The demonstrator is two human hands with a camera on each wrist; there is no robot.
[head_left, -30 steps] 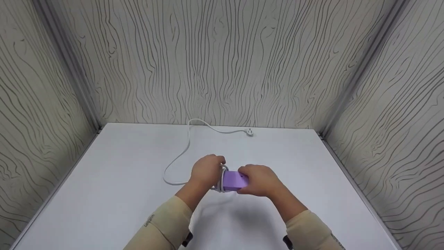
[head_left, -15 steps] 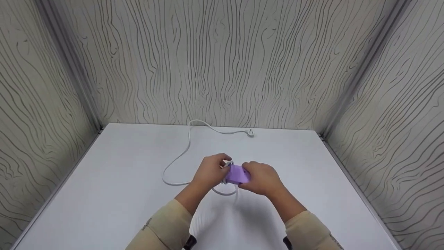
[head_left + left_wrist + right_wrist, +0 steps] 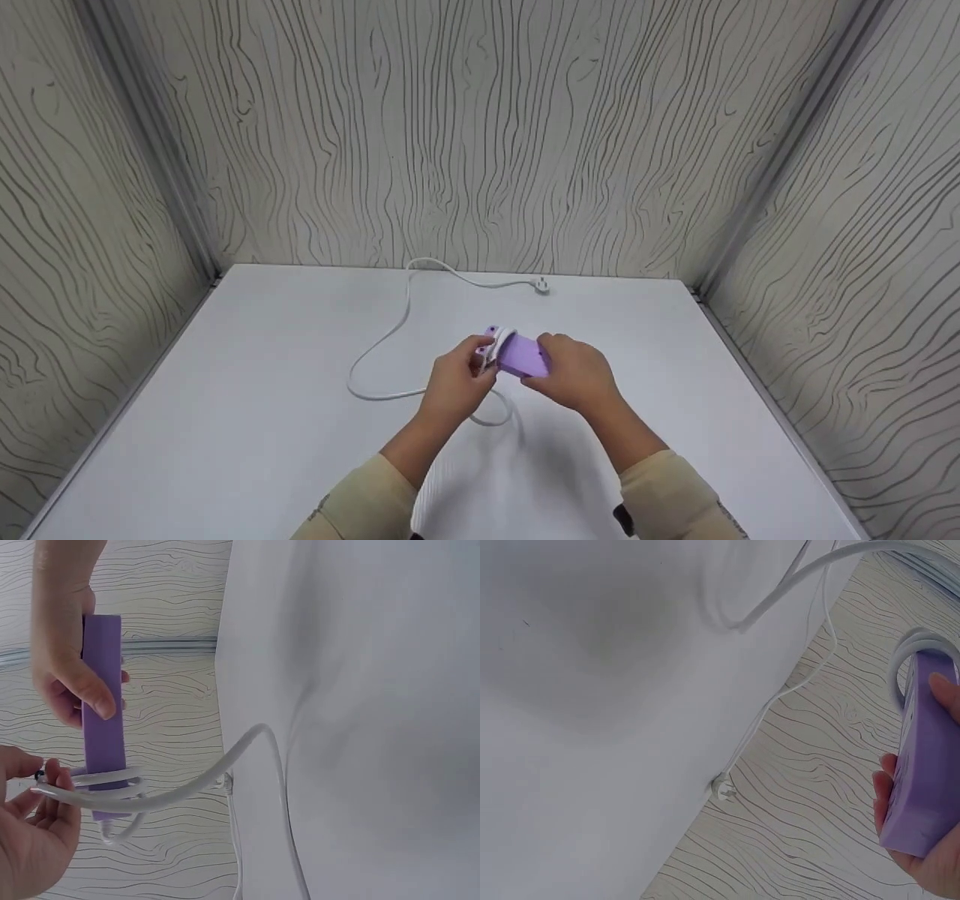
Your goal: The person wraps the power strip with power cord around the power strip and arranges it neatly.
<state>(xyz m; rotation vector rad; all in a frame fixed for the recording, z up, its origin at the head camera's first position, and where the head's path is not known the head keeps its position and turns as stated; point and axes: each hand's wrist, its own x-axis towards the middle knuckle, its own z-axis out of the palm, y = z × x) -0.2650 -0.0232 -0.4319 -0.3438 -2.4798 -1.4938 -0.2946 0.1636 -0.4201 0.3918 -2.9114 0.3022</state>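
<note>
A purple power strip (image 3: 523,356) is held up over the table, tilted, its white cord (image 3: 172,797) wound in several loops round one end. My right hand (image 3: 581,373) grips the opposite end, thumb on one side and fingers behind. Beside the wound end, my left hand (image 3: 456,381) pinches the cord between thumb and fingers, as the left wrist view shows. In the right wrist view the socket face of the strip (image 3: 930,757) is seen edge-on. From the left hand a slack bend of cord hangs toward the tabletop.
The rest of the cord runs in a wide curve over the white table (image 3: 247,420) to a plug (image 3: 541,285) near the back edge. Wood-grain panels (image 3: 465,135) stand behind and at both sides, joined by metal corner posts.
Both hands have lifted the power strip a little up and to the right, and it has turned to show its wound end. The left fingers have shifted on the cord; a loop now hangs below.
</note>
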